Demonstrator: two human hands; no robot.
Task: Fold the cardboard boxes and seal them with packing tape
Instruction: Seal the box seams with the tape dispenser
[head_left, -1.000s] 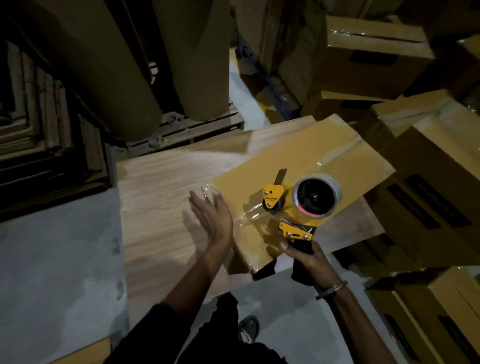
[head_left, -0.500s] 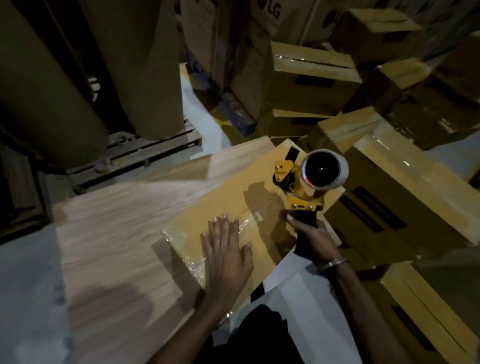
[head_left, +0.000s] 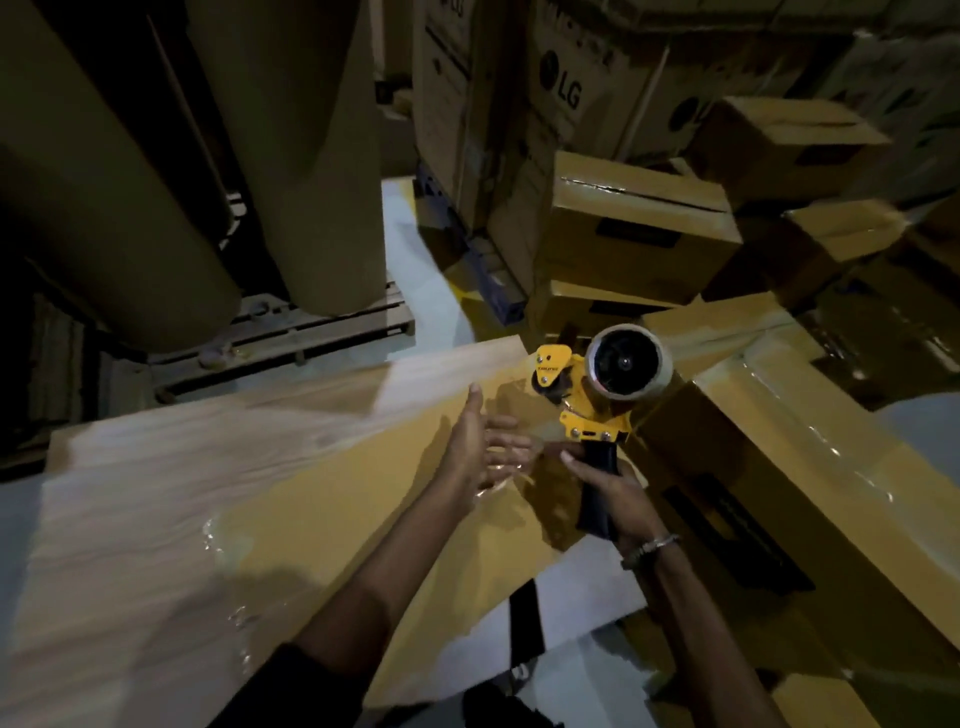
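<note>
Presently, with your right hand (head_left: 605, 486) clenched on the tape dispenser (head_left: 597, 395) at the far right end of the flat box (head_left: 363, 499) on the board (head_left: 156, 493), your released left hand (head_left: 480, 441) should press the tape down before you cut.

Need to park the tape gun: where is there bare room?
Free: the wooden board left of the flat box, beside the left hand. Crowded: right of the tape gun in the right hand, stacked boxes.

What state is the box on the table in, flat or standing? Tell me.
Flat. The cardboard box lies flattened on the wooden table, glossy tape along its edge, under the left hand and tape dispenser.
</note>
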